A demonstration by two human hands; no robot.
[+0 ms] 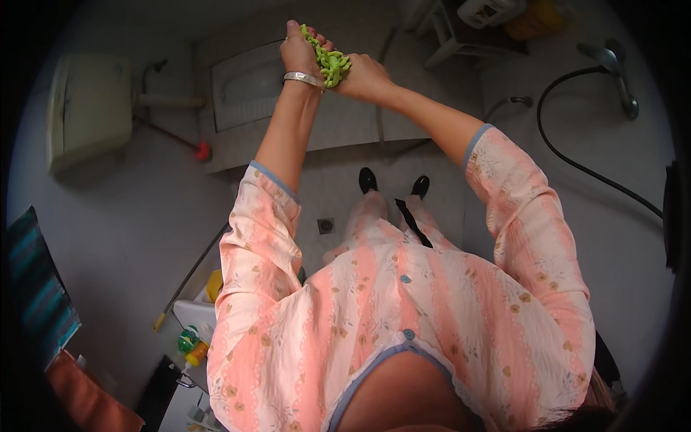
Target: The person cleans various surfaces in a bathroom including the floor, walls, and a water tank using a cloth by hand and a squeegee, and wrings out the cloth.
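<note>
Both arms reach out over the raised tiled platform with the squat toilet. My left hand [304, 53], with a silver bangle at its wrist, is closed on a bright green chenille cloth or mitt [331, 66]. From the other side, my right hand [366, 77] grips the same green piece, its fingers partly hidden behind it. The green piece is bunched between the two hands, which are close together. Below and behind them lies the white squat toilet [243, 86], set in the platform.
A cistern [92, 113] hangs on the left wall, near a red plunger-like head [203, 152]. A shower head with a black hose [599, 175] is on the right wall. A stool [459, 32] holding bottles stands at the back right. A floor drain [326, 226] lies near my feet.
</note>
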